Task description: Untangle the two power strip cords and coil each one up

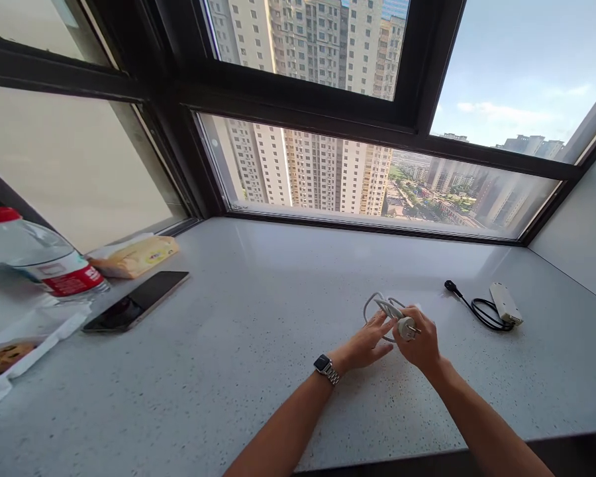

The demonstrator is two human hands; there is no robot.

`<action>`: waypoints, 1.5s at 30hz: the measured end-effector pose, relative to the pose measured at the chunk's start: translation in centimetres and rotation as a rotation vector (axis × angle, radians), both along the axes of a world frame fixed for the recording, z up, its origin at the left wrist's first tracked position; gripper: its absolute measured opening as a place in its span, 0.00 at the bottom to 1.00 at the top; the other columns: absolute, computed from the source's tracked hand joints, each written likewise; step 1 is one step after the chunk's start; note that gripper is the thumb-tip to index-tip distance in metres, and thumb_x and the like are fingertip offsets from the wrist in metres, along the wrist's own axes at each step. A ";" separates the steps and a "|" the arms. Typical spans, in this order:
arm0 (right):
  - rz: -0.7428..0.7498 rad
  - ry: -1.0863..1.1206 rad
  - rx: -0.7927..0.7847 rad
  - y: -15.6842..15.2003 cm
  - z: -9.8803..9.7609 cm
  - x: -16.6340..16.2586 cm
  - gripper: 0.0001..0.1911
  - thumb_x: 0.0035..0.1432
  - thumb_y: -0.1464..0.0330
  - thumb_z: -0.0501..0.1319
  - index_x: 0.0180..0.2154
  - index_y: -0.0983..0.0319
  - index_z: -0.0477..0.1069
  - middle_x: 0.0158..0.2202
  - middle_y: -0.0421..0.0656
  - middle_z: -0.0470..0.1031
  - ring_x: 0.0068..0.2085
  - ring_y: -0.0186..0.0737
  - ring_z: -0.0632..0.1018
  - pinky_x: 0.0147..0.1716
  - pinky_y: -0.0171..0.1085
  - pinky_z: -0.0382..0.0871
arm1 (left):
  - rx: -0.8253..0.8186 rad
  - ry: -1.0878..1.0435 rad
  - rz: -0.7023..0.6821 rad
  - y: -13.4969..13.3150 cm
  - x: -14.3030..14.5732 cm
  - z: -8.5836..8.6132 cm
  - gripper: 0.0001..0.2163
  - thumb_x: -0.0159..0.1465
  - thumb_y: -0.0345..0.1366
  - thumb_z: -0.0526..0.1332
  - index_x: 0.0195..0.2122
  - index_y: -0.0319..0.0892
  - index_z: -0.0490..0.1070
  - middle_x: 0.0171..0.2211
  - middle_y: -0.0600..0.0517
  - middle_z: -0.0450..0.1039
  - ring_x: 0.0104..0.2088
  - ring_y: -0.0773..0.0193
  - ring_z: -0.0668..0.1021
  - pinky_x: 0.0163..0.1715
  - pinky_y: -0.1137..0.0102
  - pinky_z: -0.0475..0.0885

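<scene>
A grey coiled power cable (380, 307) with a round grey plug (406, 327) lies on the speckled white windowsill counter (258, 344). My right hand (422, 344) is closed around the plug end, prongs pointing right. My left hand (368, 341), with a metal wristwatch (326, 368) on the wrist, rests beside it with fingers stretched out touching the cable loops.
A white power strip (505, 303) with a black cord (479, 310) lies to the right. At left sit a dark phone (138, 301), a red-capped water bottle (40, 258), a yellow bread packet (135, 257) and a cookie in white wrapping (10, 354). Large windows stand behind.
</scene>
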State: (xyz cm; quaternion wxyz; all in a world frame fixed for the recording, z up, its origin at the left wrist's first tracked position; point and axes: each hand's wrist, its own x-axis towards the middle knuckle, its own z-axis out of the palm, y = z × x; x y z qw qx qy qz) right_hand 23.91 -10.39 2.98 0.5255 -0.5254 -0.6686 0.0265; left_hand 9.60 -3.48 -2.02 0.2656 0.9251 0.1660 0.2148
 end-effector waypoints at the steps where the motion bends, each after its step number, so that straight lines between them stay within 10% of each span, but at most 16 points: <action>1: 0.045 -0.028 0.010 -0.2 -0.4 0.0 0.03 0.49 0.69 0.59 0.30 0.59 0.70 0.25 0.41 0.72 0.24 0.36 0.70 0.25 0.35 0.63 | 0.008 0.011 -0.013 0.2 -0.4 0.0 0.30 0.64 0.33 0.57 0.65 0.48 0.47 0.66 0.45 0.46 0.65 0.50 0.50 0.61 0.52 0.54; 11: -0.376 0.254 0.089 2.4 1.2 5.0 0.07 0.48 0.63 0.61 0.28 0.60 0.67 0.20 0.38 0.66 0.22 0.35 0.66 0.23 0.36 0.62 | -0.025 -0.208 0.422 -0.8 -0.7 0.5 0.14 0.64 0.42 0.55 0.46 0.41 0.73 0.41 0.43 0.74 0.42 0.54 0.74 0.43 0.60 0.71; 15: -0.141 0.021 0.120 1.6 -0.9 5.0 0.03 0.49 0.66 0.61 0.29 0.59 0.70 0.24 0.42 0.72 0.24 0.37 0.70 0.26 0.37 0.64 | -0.417 -0.251 0.440 -0.7 0.2 0.2 0.25 0.64 0.55 0.48 0.41 0.38 0.73 0.34 0.43 0.75 0.36 0.56 0.76 0.41 0.62 0.70; 19: 0.185 -0.207 0.112 -0.4 -2.6 2.1 0.04 0.52 0.67 0.61 0.32 0.56 0.74 0.26 0.43 0.76 0.25 0.38 0.74 0.26 0.37 0.65 | -1.011 -0.537 0.539 0.6 -0.4 0.7 0.35 0.61 0.63 0.42 0.58 0.39 0.58 0.59 0.36 0.59 0.53 0.51 0.71 0.47 0.63 0.70; 24: 0.443 -0.714 0.178 -1.9 -3.5 -2.6 0.12 0.62 0.69 0.51 0.37 0.55 0.73 0.26 0.42 0.76 0.22 0.34 0.71 0.25 0.36 0.60 | -1.464 -0.659 0.327 2.3 -3.2 1.5 0.40 0.59 0.61 0.52 0.62 0.32 0.49 0.56 0.30 0.60 0.51 0.51 0.73 0.50 0.60 0.70; 29: 0.505 -0.820 0.182 -2.1 -5.3 -4.1 0.11 0.65 0.66 0.50 0.38 0.60 0.70 0.26 0.42 0.73 0.22 0.34 0.68 0.26 0.36 0.59 | -1.221 -0.490 0.184 2.6 -4.9 1.7 0.34 0.57 0.51 0.62 0.59 0.38 0.58 0.59 0.38 0.61 0.59 0.52 0.64 0.60 0.60 0.58; 37: 0.572 -0.885 -0.108 -1.0 -5.3 -1.4 0.17 0.55 0.65 0.62 0.45 0.64 0.67 0.37 0.47 0.73 0.38 0.42 0.73 0.45 0.42 0.63 | -0.230 0.095 0.216 1.9 -3.6 1.1 0.34 0.54 0.51 0.66 0.61 0.51 0.59 0.67 0.48 0.42 0.65 0.42 0.43 0.62 0.47 0.43; 45: 0.676 -0.759 -0.162 -4.9 -2.0 0.1 0.47 0.44 0.42 0.61 0.58 0.62 0.57 0.55 0.53 0.66 0.57 0.51 0.65 0.60 0.46 0.49 | 0.023 0.204 0.200 1.5 -3.5 -0.1 0.36 0.52 0.42 0.68 0.62 0.49 0.57 0.66 0.45 0.46 0.64 0.42 0.51 0.61 0.47 0.48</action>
